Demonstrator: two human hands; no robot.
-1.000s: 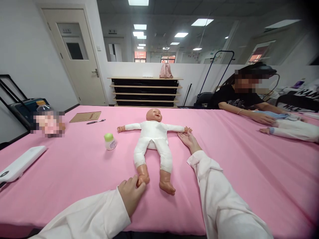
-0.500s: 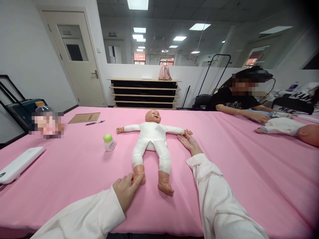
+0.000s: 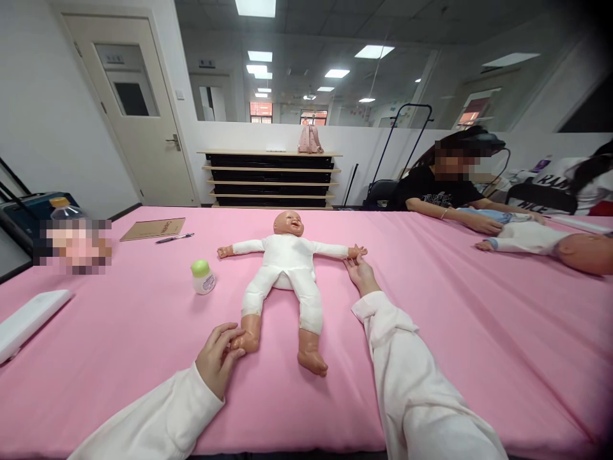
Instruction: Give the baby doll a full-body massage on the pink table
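Note:
A baby doll in a white cloth body suit lies on its back on the pink-covered table, arms spread and feet toward me. My left hand has its thumb and fingers around the toes of the doll's foot at the left. At the doll's outstretched hand on the right, my right hand is palm up, its fingers and thumb holding the little hand from below. Left of the doll stands a small white bottle with a green cap.
A brown notebook and a pen lie at the back left. A white device rests at the left edge, near a yellow-capped bottle. On the right, a person handles another doll.
My left hand has shifted left and gone from touching the doll's foot to gripping its toes, turning the leg outward. My right fingers have closed on the doll's hand. The view has moved slightly.

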